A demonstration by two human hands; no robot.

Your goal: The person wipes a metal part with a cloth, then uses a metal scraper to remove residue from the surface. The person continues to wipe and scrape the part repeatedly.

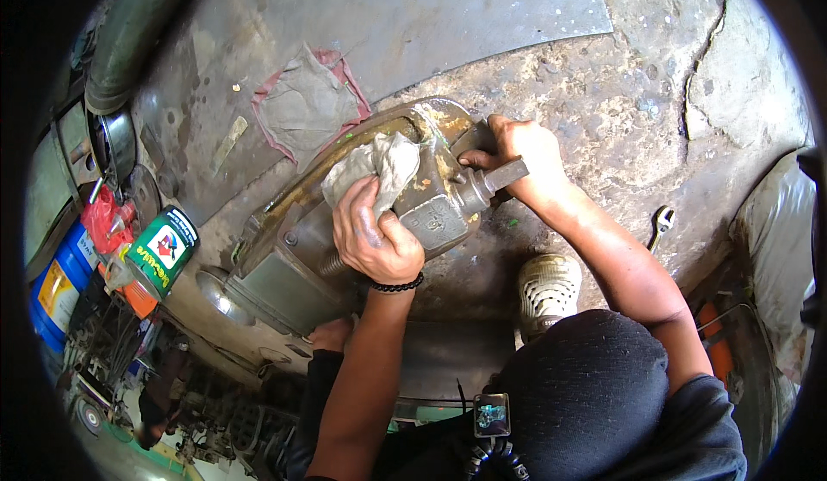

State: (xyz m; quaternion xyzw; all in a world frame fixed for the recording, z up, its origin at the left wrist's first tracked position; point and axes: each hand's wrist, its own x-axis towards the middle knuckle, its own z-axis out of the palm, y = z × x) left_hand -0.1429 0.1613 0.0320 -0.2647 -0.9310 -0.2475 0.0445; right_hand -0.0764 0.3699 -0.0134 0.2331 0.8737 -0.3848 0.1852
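A heavy metal vise (pixel 435 221), brown and grey with worn paint, lies slantwise in front of me. My left hand (pixel 370 235) is closed round a crumpled light grey rag (pixel 379 167) and presses it on the vise's upper side. A black beaded bracelet circles that wrist. At the vise's far right end, my right hand (pixel 521 158) grips a dark block-like part beside the protruding screw end (pixel 508 174). Its fingertips are partly hidden behind the metal.
A grey cloth with red edging (pixel 310 106) lies beyond the vise, near a metal sheet (pixel 482 3). On the left stand a green can (pixel 164 248) and a blue container (pixel 65 283). A wrench (pixel 662 225) lies at right. My shoe (pixel 549 290) is close by.
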